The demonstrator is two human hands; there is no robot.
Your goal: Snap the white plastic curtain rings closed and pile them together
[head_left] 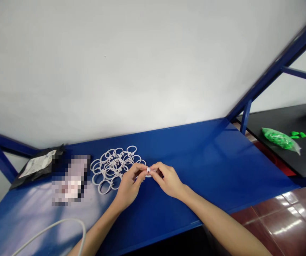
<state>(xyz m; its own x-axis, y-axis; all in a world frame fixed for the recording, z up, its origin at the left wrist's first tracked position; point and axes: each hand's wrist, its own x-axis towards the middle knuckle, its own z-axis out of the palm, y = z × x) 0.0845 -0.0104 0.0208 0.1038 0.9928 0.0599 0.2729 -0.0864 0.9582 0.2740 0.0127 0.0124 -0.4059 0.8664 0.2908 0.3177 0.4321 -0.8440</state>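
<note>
My left hand (pixel 130 183) and my right hand (pixel 166 179) meet at the middle of the blue table (pixel 195 167). The fingertips of both pinch a small white plastic ring (pixel 148 170) at its joint. Most of this ring is hidden behind the fingers; part of its curve shows just below them. Close by on the left lies a loose pile of similar white plastic rings (pixel 115 165), several overlapping, with small knobs on their rims. The left hand's knuckles are right beside the pile.
A black parcel bag (pixel 39 164) with a white label lies at the far left, beside a blurred-out object (pixel 73 179). A white cable (pixel 59 222) loops at the front left. On a black table (pixel 275 117) at right lies a bag of green pieces (pixel 279 138). Blue frame bars (pixel 267 67) flank the table.
</note>
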